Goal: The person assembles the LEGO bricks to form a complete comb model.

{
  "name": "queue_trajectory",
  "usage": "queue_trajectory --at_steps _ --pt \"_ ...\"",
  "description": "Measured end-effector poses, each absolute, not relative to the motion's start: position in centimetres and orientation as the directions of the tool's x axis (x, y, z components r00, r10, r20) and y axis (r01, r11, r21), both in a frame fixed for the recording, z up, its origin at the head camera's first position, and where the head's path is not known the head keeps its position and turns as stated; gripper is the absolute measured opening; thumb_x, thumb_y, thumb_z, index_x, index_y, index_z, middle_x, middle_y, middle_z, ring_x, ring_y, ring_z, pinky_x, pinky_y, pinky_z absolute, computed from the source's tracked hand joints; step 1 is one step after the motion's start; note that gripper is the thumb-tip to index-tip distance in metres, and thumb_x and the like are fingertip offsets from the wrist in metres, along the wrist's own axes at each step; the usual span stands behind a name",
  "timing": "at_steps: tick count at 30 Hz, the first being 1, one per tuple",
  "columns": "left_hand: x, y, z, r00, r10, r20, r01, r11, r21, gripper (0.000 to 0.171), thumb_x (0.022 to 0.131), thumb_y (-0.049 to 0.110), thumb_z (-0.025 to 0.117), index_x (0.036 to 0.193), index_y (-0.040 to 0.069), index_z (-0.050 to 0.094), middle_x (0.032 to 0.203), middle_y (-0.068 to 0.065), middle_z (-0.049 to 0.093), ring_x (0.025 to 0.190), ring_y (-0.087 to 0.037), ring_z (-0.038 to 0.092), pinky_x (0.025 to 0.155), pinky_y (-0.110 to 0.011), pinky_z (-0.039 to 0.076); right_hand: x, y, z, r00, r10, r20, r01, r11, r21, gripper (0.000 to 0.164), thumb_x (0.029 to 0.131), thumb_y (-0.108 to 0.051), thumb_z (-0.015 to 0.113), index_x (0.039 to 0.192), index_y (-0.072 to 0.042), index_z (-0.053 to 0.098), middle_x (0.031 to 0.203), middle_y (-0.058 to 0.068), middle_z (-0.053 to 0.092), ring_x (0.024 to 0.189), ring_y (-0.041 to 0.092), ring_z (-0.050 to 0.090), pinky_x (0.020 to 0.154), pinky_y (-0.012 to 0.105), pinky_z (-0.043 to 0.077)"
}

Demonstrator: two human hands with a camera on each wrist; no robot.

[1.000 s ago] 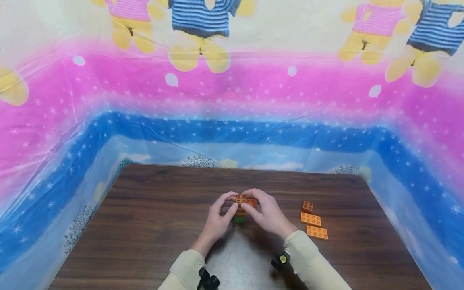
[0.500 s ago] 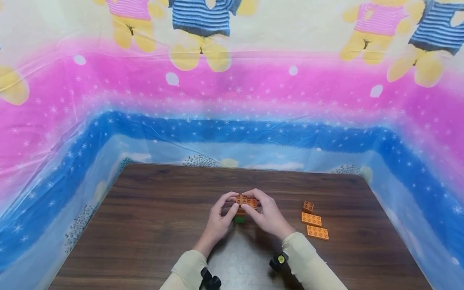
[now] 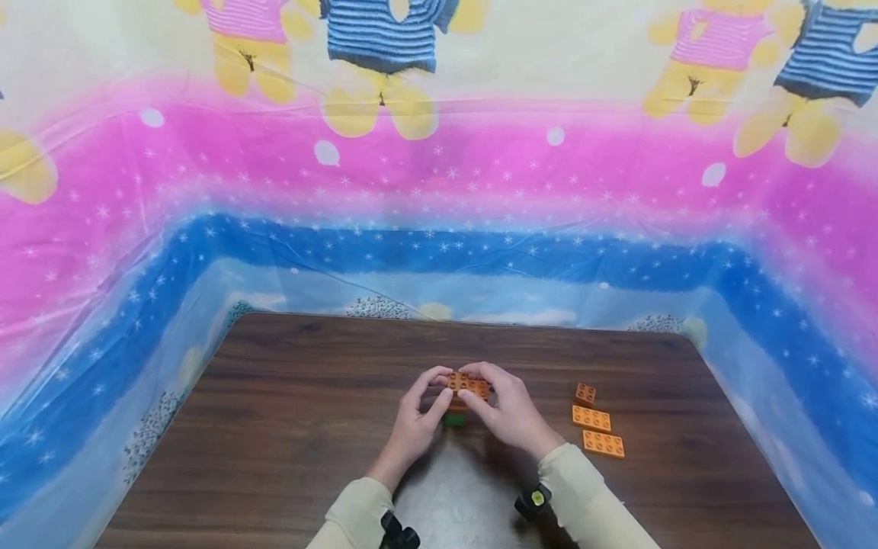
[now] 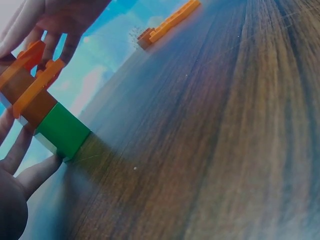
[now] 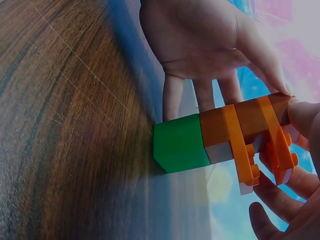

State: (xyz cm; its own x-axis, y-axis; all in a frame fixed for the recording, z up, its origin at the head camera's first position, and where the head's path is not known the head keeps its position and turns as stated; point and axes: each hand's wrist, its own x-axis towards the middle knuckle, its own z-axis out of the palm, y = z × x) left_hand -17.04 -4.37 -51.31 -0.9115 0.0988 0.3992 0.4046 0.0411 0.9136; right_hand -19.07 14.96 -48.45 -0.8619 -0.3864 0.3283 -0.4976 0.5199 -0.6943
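A small upright stack of toy building bricks [image 5: 182, 142] stands on the table between my two hands. Its bottom is a green brick [image 4: 64, 131]; above it brown bricks [image 5: 216, 129] alternate with orange plates [image 5: 240, 150], which jut out to the right. My left hand [image 3: 414, 418] holds the stack from the left, thumb at the top and fingers spread down its far side to the green brick. From the right, my right hand [image 3: 511, 408] pinches the upper bricks with thumb and fingers. Its fingers partly hide the top plate's far end.
To the right on the dark wood table [image 3: 288, 427] lie a small brown brick [image 3: 585, 393] and two orange plates, the nearer plate [image 3: 604, 444] in front of the farther plate [image 3: 591, 418]. A printed cloth [image 3: 439, 252] hangs round the table's back and sides.
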Motion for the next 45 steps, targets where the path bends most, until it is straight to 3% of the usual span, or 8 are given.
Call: queue_trajectory --at_steps 6,11,18,25,31,36,45 --pt "-18.2 -4.2 -53.2 -0.917 0.094 0.388 0.394 0.055 0.918 0.034 0.105 0.006 0.059 0.139 0.0 0.059 0.119 -0.024 0.065 0.12 -0.048 0.063 0.096 -0.066 0.05 -19.0 15.2 -48.2 -0.85 -0.412 0.329 -0.519 0.542 -0.661 0.035 0.104 -0.03 0.069 0.137 -0.019 0.064 0.128 -0.001 0.069 0.113 0.015 0.068 0.092 0.045 0.059" --pt "-18.6 -4.3 -54.0 -0.92 0.105 0.377 0.385 0.063 0.921 0.034 0.105 0.009 0.061 0.139 0.009 0.061 0.121 -0.017 0.067 0.12 -0.04 0.065 0.097 -0.06 0.052 -18.8 15.5 -48.1 -0.842 -0.424 0.333 -0.531 0.542 -0.652 0.04 0.104 -0.031 0.068 0.14 -0.015 0.063 0.129 0.003 0.069 0.113 0.018 0.067 0.09 0.051 0.059" --pt "-18.6 -4.5 -54.0 -0.912 0.118 0.392 0.403 0.086 0.911 0.034 0.107 0.017 0.062 0.141 0.018 0.062 0.121 -0.007 0.067 0.12 -0.031 0.066 0.097 -0.055 0.053 -18.9 15.9 -48.3 -0.836 -0.428 0.343 -0.541 0.544 -0.641 0.04 0.105 -0.032 0.067 0.142 -0.016 0.062 0.128 0.0 0.069 0.113 0.016 0.067 0.09 0.051 0.059" --pt "-18.3 -4.4 -54.1 -0.92 0.114 0.374 0.385 0.099 0.917 0.036 0.107 0.018 0.062 0.142 0.011 0.061 0.121 -0.005 0.068 0.12 -0.031 0.066 0.098 -0.05 0.053 -18.6 16.3 -48.6 -0.837 -0.42 0.351 -0.543 0.56 -0.626 0.04 0.105 -0.032 0.068 0.142 -0.018 0.062 0.131 0.001 0.068 0.117 0.015 0.066 0.093 0.046 0.059" --pt "-18.1 -4.6 -54.1 -0.921 0.118 0.37 0.382 0.105 0.918 0.034 0.107 0.021 0.062 0.141 0.019 0.062 0.122 -0.002 0.068 0.119 -0.025 0.066 0.098 -0.041 0.054 -17.8 17.8 -48.6 -0.851 -0.375 0.368 -0.526 0.597 -0.606 0.041 0.105 -0.035 0.066 0.144 -0.022 0.061 0.136 0.003 0.067 0.124 0.018 0.065 0.098 0.045 0.056" --pt "-18.0 -4.7 -54.1 -0.921 0.108 0.375 0.386 0.101 0.917 0.034 0.106 0.018 0.063 0.14 0.016 0.063 0.121 -0.004 0.068 0.118 -0.027 0.066 0.097 -0.042 0.055 -17.1 19.5 -48.6 -0.869 -0.346 0.355 -0.495 0.651 -0.576 0.038 0.104 -0.036 0.068 0.14 -0.023 0.064 0.135 -0.003 0.066 0.125 0.019 0.064 0.099 0.047 0.056" --pt "-18.1 -4.4 -54.3 -0.92 0.106 0.378 0.389 0.114 0.914 0.034 0.107 0.02 0.063 0.14 0.026 0.062 0.123 -0.003 0.067 0.119 -0.025 0.067 0.097 -0.044 0.055 -16.2 24.1 -50.0 -0.883 -0.311 0.35 -0.451 0.768 -0.454 0.031 0.095 -0.025 0.08 0.124 -0.015 0.073 0.121 0.0 0.07 0.113 0.021 0.066 0.093 0.051 0.056"
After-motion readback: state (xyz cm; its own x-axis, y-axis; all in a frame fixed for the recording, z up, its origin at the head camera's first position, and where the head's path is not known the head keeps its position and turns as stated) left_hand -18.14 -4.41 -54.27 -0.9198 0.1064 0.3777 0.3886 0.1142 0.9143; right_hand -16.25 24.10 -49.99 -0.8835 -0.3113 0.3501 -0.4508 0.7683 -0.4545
